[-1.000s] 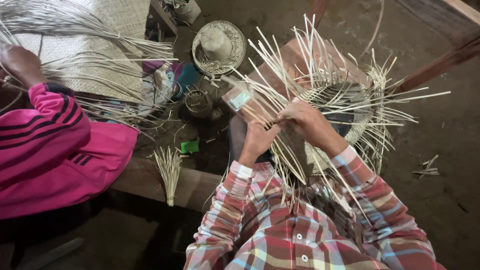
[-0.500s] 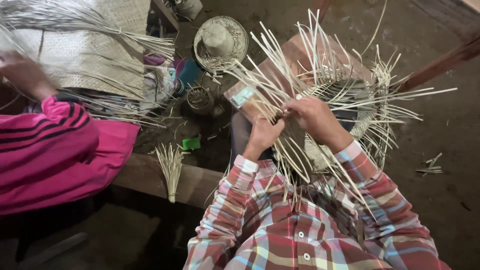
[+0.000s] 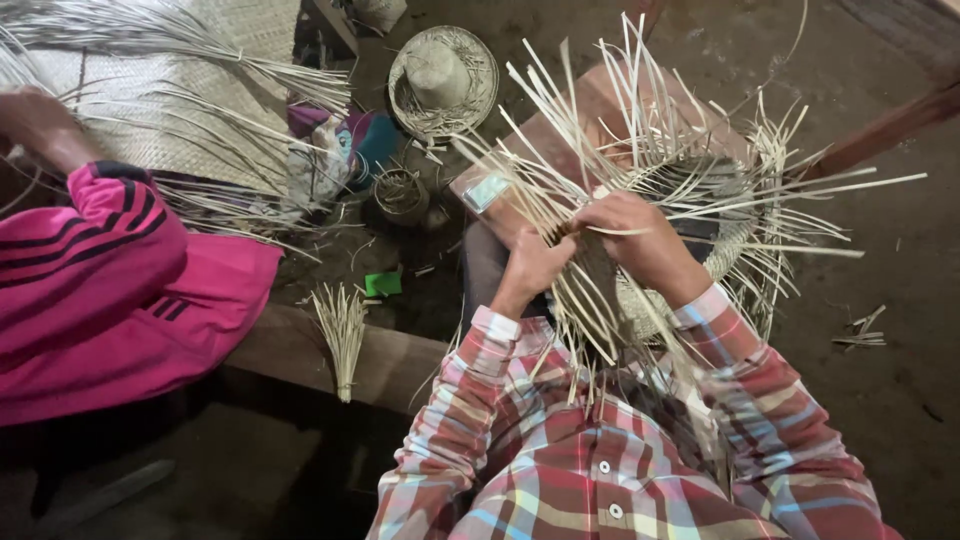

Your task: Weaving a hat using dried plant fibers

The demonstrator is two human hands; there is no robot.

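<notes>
Pale strips [image 3: 590,300] are pinched by both hands, left hand [image 3: 535,262] and right hand [image 3: 640,240]; the half-woven basket [image 3: 720,215] lies just beyond the right.

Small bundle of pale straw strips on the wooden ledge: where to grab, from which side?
Probably at the bound lower end of the small bundle of pale straw strips, where the strips gather into a narrow neck; the upper end fans loose. Come from above: it lies flat on the wooden ledge.

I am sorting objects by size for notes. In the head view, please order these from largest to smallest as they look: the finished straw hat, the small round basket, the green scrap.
1. Finished straw hat
2. Small round basket
3. Green scrap

All three lie at a similar distance, so the order seems reliable.
</notes>
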